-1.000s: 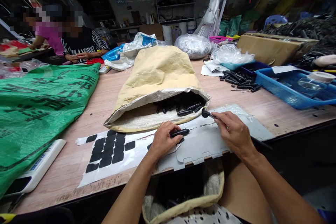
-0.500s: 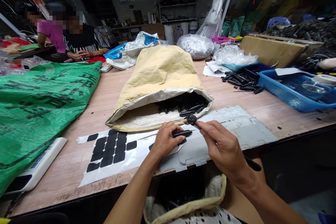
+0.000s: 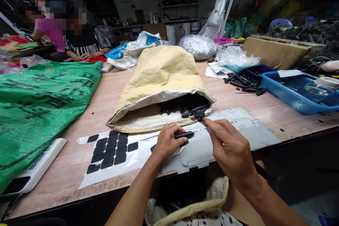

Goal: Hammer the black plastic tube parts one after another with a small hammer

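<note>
My left hand [image 3: 169, 139] is closed around a black pen-shaped piece [image 3: 184, 134] with a thin pointed tip facing right. It rests over the grey board, where a black sticker [image 3: 184, 143] shows under the fingers. My right hand [image 3: 230, 144] grips a tool with a round black head [image 3: 199, 114], raised to the right of that piece and apart from it. Most of the tool's handle is hidden in the fist. Behind both hands lies a tan woven sack [image 3: 166, 74], its mouth toward me, with several black pieces [image 3: 185, 104] inside.
A sheet of black square stickers [image 3: 113, 148] lies to the left, beside a green sack [image 3: 47, 95] and a white device [image 3: 42, 166]. To the right are loose black pieces [image 3: 245, 81] and a blue basket [image 3: 293, 93]. An open sack [image 3: 190, 208] sits at my lap. Co-workers sit at back left.
My right hand has moved slightly right and up with the round-headed tool, farther from the pen-shaped piece. My left hand has stayed nearly still.
</note>
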Demonstrator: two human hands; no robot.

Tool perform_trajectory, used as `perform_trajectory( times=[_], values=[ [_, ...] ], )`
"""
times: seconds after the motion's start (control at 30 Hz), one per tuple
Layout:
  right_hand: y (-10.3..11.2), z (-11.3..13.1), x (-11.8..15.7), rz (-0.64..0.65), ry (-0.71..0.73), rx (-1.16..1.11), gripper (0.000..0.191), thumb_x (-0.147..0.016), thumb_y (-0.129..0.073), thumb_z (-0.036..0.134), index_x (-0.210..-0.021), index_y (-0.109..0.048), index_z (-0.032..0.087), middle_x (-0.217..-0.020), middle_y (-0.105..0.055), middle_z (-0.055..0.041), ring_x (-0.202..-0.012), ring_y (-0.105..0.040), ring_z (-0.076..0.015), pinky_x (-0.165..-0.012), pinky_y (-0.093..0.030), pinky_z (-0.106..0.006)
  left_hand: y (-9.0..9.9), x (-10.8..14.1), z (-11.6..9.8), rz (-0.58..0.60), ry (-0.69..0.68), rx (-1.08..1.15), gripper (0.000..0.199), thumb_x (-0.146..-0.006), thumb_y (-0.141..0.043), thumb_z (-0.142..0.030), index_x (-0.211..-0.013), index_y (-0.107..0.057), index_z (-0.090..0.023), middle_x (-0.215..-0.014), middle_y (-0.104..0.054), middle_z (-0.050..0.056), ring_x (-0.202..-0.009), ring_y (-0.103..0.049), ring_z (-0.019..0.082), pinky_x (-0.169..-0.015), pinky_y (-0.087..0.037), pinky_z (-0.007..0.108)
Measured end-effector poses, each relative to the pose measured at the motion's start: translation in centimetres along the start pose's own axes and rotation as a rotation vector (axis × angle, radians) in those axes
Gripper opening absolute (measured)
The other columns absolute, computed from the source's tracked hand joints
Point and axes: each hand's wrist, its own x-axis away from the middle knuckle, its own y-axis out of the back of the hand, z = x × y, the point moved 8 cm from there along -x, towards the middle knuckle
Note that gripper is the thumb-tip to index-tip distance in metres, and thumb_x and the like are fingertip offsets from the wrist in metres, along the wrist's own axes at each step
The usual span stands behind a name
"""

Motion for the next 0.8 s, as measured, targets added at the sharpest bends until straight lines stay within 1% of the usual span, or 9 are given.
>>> perform_trajectory(
  times=[0.07, 0.17, 0.2, 0.33, 0.43, 0.53, 0.6, 0.7, 0.8],
  values=[
    [-0.4, -0.3, 0.4, 0.032, 0.000, 0.033, 0.045, -0.095, -0.049, 0.007, -0.135, -0.063, 0.024, -0.101, -0.068, -0.0068, -0.093, -0.066, -0.0176, -0.086, -0.054, -0.030, 0.0, 0.0, 0.0, -0.003, 0.001, -0.007, 0.018, -0.073, -0.081, -0.015, -0.087, -0.073, -0.022, -0.088, -0.068, 0.000, -0.093, -0.057, 0.021, -0.084, -0.043, 0.033],
    [-2.3, -1.6, 1.3, 0.193, -0.034, 0.081, 0.044, -0.097, -0.046, 0.009, -0.132, -0.065, 0.024, -0.092, -0.068, -0.0047, -0.085, -0.067, -0.0168, -0.080, -0.054, -0.028, 0.0, 0.1, 0.1, -0.012, -0.002, -0.017, 0.017, -0.073, -0.080, -0.015, -0.086, -0.073, -0.023, -0.088, -0.068, 0.000, -0.092, -0.057, 0.021, -0.083, -0.043, 0.033],
    [-2.5, -2.1, 1.4, 0.212, -0.048, 0.081, 0.042, -0.097, -0.046, 0.010, -0.132, -0.066, 0.024, -0.092, -0.068, -0.0045, -0.085, -0.067, -0.0168, -0.080, -0.054, -0.028, 0.0, 0.1, 0.1, -0.014, -0.005, -0.017, 0.017, -0.073, -0.080, -0.015, -0.087, -0.073, -0.023, -0.088, -0.068, 0.000, -0.093, -0.057, 0.021, -0.084, -0.043, 0.034],
    [-1.0, -4.2, 0.4, 0.128, -0.077, 0.092, 0.038, -0.099, -0.049, 0.017, -0.132, -0.066, 0.025, -0.098, -0.070, -0.0051, -0.091, -0.067, -0.0181, -0.085, -0.053, -0.029, 0.0, 0.1, 0.1, -0.014, -0.026, -0.015, 0.012, -0.078, -0.078, -0.021, -0.089, -0.074, -0.023, -0.088, -0.068, 0.001, -0.094, -0.057, 0.022, -0.085, -0.042, 0.034],
    [0.0, -6.9, -0.3, 0.110, -0.087, 0.161, 0.035, -0.099, -0.051, 0.021, -0.129, -0.068, 0.025, -0.097, -0.070, -0.0047, -0.091, -0.067, -0.0191, -0.084, -0.052, -0.031, 0.0, 0.1, 0.0, 0.020, -0.041, -0.016, 0.010, -0.090, -0.067, -0.031, -0.092, -0.074, -0.023, -0.087, -0.067, 0.002, -0.092, -0.057, 0.022, -0.084, -0.042, 0.035],
    [0.1, -10.3, 0.2, 0.144, -0.061, 0.249, 0.032, -0.098, -0.051, 0.022, -0.124, -0.071, 0.025, -0.093, -0.069, -0.0040, -0.089, -0.066, -0.0195, -0.078, -0.051, -0.032, -0.1, 0.0, 0.0, 0.051, -0.054, -0.049, 0.034, -0.102, -0.047, -0.037, -0.079, -0.066, -0.021, -0.083, -0.062, 0.003, -0.087, -0.054, 0.021, -0.082, -0.041, 0.035],
    [-0.3, -11.8, 0.8, 0.188, 0.014, 0.268, 0.032, -0.098, -0.051, 0.020, -0.122, -0.072, 0.025, -0.093, -0.069, -0.0043, -0.091, -0.065, -0.0200, -0.079, -0.050, -0.032, -0.1, 0.0, 0.1, 0.052, -0.052, -0.078, 0.043, -0.105, -0.038, -0.037, -0.071, -0.057, -0.020, -0.080, -0.057, 0.003, -0.083, -0.051, 0.020, -0.080, -0.040, 0.035],
    [-0.7, -13.1, 1.4, 0.229, 0.086, 0.273, 0.032, -0.097, -0.052, 0.020, -0.121, -0.073, 0.025, -0.095, -0.069, -0.0050, -0.091, -0.062, -0.0204, -0.082, -0.049, -0.034, -0.1, 0.0, 0.1, 0.057, -0.042, -0.084, 0.044, -0.106, -0.034, -0.038, -0.070, -0.052, -0.020, -0.079, -0.054, 0.002, -0.082, -0.049, 0.020, -0.080, -0.040, 0.035],
    [-0.7, -13.4, 1.5, 0.226, 0.086, 0.298, 0.032, -0.097, -0.053, 0.021, -0.122, -0.072, 0.025, -0.096, -0.069, -0.0054, -0.089, -0.059, -0.0208, -0.081, -0.048, -0.035, -0.1, 0.1, 0.0, 0.066, -0.031, -0.069, 0.045, -0.107, -0.033, -0.038, -0.074, -0.058, -0.020, -0.081, -0.055, 0.003, -0.084, -0.049, 0.020, -0.081, -0.040, 0.035]
  ],
)
